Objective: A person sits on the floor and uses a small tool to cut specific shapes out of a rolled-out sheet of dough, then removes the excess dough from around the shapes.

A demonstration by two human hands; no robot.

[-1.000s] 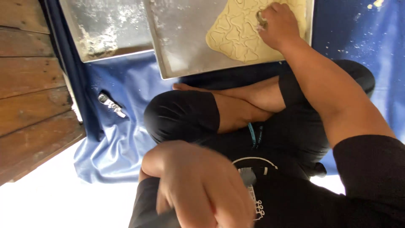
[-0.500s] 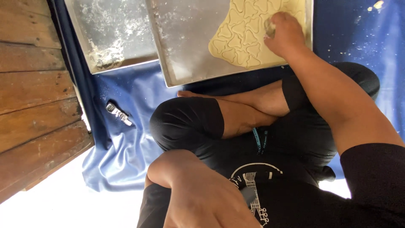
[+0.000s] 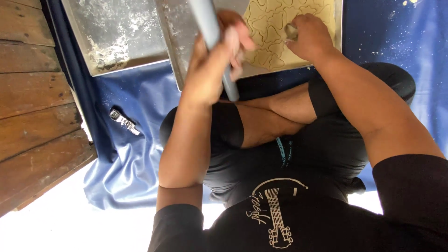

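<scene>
A: Change? Left hand [image 3: 212, 70], low at 6 o'clock 1 s ago, now fisted on grey rolling pin [image 3: 210, 32] over tray [image 3: 186, 46].
B: Right hand [image 3: 310, 35]?
A: Still pinching metal cutter [image 3: 291, 31] into dough sheet [image 3: 275, 28], 12 o'clock. Rolling looks imminent.

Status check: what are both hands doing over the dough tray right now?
Left hand gripping grey rod, raised over tray. Right hand pressing small metal cutter into scored dough sheet. Nothing in the way.

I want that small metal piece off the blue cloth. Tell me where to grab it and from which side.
Probably pinch the small metal piece across its narrow middle, coming straight down: it lies flat and slanted on the blue cloth, with open cloth on both long sides.
</scene>
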